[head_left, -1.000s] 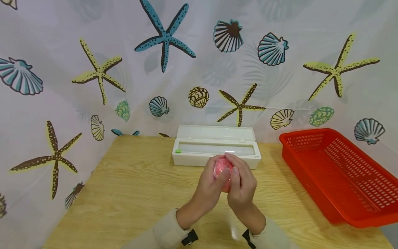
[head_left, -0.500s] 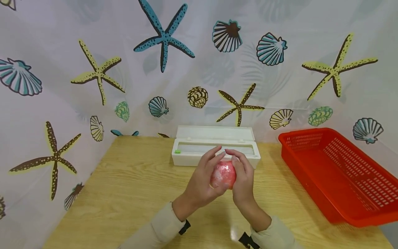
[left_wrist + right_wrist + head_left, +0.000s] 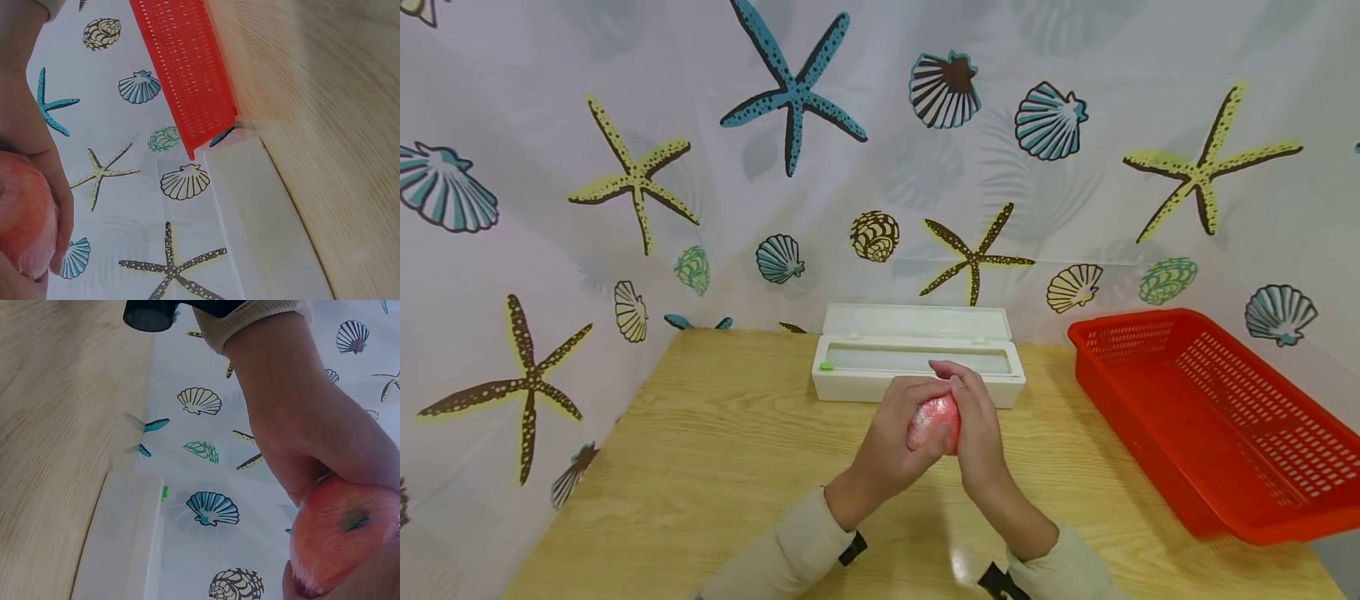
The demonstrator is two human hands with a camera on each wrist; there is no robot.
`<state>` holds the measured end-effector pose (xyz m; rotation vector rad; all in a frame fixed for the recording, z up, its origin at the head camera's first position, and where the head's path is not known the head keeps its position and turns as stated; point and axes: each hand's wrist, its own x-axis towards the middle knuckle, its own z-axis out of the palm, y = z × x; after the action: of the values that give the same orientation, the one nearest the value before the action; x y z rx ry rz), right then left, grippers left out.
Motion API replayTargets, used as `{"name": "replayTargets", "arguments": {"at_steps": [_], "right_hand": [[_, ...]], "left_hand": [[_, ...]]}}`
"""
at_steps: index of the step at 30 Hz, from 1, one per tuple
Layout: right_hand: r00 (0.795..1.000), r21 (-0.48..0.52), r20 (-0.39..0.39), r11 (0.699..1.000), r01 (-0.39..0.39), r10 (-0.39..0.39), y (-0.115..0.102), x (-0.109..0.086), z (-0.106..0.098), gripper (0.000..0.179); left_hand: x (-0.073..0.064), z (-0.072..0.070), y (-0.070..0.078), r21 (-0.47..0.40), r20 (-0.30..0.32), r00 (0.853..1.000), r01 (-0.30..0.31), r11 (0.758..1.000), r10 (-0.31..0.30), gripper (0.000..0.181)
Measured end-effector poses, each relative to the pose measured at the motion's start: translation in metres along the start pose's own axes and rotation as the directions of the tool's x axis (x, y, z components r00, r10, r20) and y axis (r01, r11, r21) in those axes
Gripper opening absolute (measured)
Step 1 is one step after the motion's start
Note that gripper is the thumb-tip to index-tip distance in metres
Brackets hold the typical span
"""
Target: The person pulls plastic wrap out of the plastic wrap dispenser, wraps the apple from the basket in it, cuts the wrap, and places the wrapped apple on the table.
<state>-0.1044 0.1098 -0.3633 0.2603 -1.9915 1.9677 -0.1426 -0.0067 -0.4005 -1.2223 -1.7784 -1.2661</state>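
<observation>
A red apple wrapped in shiny clear film sits between my two hands, raised above the table. My left hand curls round its left side, thumb across the near face. Cupped along the other side is my right hand, its fingers meeting the left ones over the top. In the right wrist view the apple shows a dark greenish spot at one end, under the smooth film. The left wrist view has the apple cut off by the frame's edge. Palms and fingers hide much of it.
Behind the hands stands a white cling film dispenser, lid raised, with a small green slider. A red plastic basket with slotted sides is at the right of the wooden table. A shell-and-starfish patterned cloth hangs behind.
The hands turned the apple and spread a little at half a second ago, baring more of it. Now the fingers have closed in over its top again. Basket and dispenser stay put.
</observation>
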Motion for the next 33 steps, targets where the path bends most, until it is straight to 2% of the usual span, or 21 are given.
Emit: {"name": "replayTargets", "arguments": {"at_steps": [2, 3, 4, 5, 7, 8, 9, 10, 12, 13, 15, 18, 22, 24, 25, 26, 28, 29, 30, 31, 33], "right_hand": [[0.999, -0.077, 0.036, 0.996, 0.041, -0.039, -0.001, -0.001, 0.0, 0.032], [0.996, -0.124, 0.056, 0.989, 0.074, -0.067, -0.006, -0.002, 0.001, 0.032], [0.991, -0.174, 0.076, 0.977, 0.121, -0.11, -0.011, -0.004, 0.002, 0.031], [0.983, -0.219, 0.098, 0.96, 0.176, -0.158, -0.01, -0.004, 0.002, 0.03], [0.955, -0.297, 0.137, 0.909, 0.293, -0.263, -0.015, -0.006, 0.003, 0.029], [0.937, -0.318, 0.149, 0.882, 0.347, -0.315, -0.017, -0.006, 0.003, 0.029], [0.917, -0.325, 0.154, 0.857, 0.399, -0.368, -0.019, -0.006, 0.003, 0.028], [0.894, -0.317, 0.148, 0.836, 0.448, -0.423, -0.016, -0.005, 0.003, 0.027], [0.856, -0.284, 0.117, 0.809, 0.515, -0.503, -0.015, -0.004, 0.004, 0.024], [0.838, -0.264, 0.096, 0.798, 0.541, -0.537, -0.012, -0.003, 0.005, 0.022], [0.817, -0.234, 0.052, 0.788, 0.57, -0.575, -0.009, -0.002, 0.008, 0.019], [0.808, -0.235, 0.006, 0.784, 0.574, -0.59, -0.007, -0.003, 0.01, 0.017], [0.801, -0.247, -0.013, 0.779, 0.577, -0.598, -0.005, -0.004, 0.009, 0.017], [0.804, -0.244, -0.024, 0.783, 0.572, -0.595, -0.005, -0.004, 0.008, 0.018], [0.813, -0.232, -0.035, 0.796, 0.559, -0.581, -0.004, -0.003, 0.007, 0.019], [0.832, -0.21, -0.051, 0.821, 0.532, -0.552, -0.003, -0.003, 0.006, 0.019], [0.883, -0.147, -0.092, 0.884, 0.445, -0.46, -0.001, -0.001, 0.002, 0.017], [0.911, -0.097, -0.116, 0.918, 0.385, -0.395, 0.0, 0.0, 0.001, 0.016], [0.938, -0.033, -0.138, 0.948, 0.315, -0.317, 0.001, 0.001, 0.0, 0.015], [0.961, 0.03, -0.155, 0.971, 0.238, -0.231, 0.002, 0.002, -0.002, 0.015], [0.982, 0.146, -0.177, 0.985, 0.094, -0.067, 0.0, 0.004, -0.003, 0.021]], "left_hand": [[0.003, -0.002, 0.006, -0.086, -0.021, 0.991, 0.131, 0.988, -0.133, 0.034], [0.006, -0.005, 0.011, -0.146, -0.028, 0.976, 0.209, 0.967, -0.216, 0.032], [0.007, -0.005, 0.012, -0.214, -0.033, 0.955, 0.281, 0.936, -0.294, 0.029], [0.01, -0.008, 0.017, -0.282, -0.029, 0.927, 0.351, 0.893, -0.373, 0.027], [0.017, -0.014, 0.028, -0.397, 0.009, 0.861, 0.47, 0.788, -0.509, 0.026], [0.02, -0.017, 0.033, -0.433, 0.034, 0.834, 0.51, 0.744, -0.551, 0.025], [0.022, -0.018, 0.035, -0.448, 0.058, 0.814, 0.538, 0.714, -0.578, 0.026], [0.023, -0.018, 0.036, -0.454, 0.075, 0.803, 0.556, 0.697, -0.591, 0.026], [0.027, -0.02, 0.044, -0.45, 0.087, 0.792, 0.572, 0.686, -0.604, 0.025], [0.027, -0.019, 0.046, -0.442, 0.076, 0.794, 0.569, 0.693, -0.603, 0.025], [0.026, -0.016, 0.048, -0.429, 0.053, 0.803, 0.555, 0.713, -0.594, 0.024], [0.024, -0.014, 0.049, -0.426, 0.033, 0.822, 0.526, 0.736, -0.568, 0.024], [0.02, -0.011, 0.047, -0.411, 0.043, 0.848, 0.497, 0.764, -0.529, 0.024], [0.016, -0.009, 0.041, -0.405, 0.065, 0.851, 0.499, 0.766, -0.521, 0.026], [0.014, -0.008, 0.038, -0.411, 0.08, 0.852, 0.501, 0.762, -0.517, 0.028], [0.011, -0.007, 0.035, -0.426, 0.097, 0.852, 0.502, 0.752, -0.514, 0.031], [0.008, -0.006, 0.028, -0.451, 0.127, 0.854, 0.503, 0.737, -0.505, 0.039], [0.006, -0.005, 0.024, -0.457, 0.137, 0.858, 0.498, 0.737, -0.495, 0.043], [0.006, -0.005, 0.021, -0.447, 0.137, 0.874, 0.475, 0.758, -0.467, 0.047], [0.005, -0.006, 0.019, -0.414, 0.126, 0.897, 0.435, 0.799, -0.423, 0.05], [0.004, -0.008, 0.013, -0.306, 0.099, 0.949, 0.317, 0.898, -0.301, 0.054]]}}
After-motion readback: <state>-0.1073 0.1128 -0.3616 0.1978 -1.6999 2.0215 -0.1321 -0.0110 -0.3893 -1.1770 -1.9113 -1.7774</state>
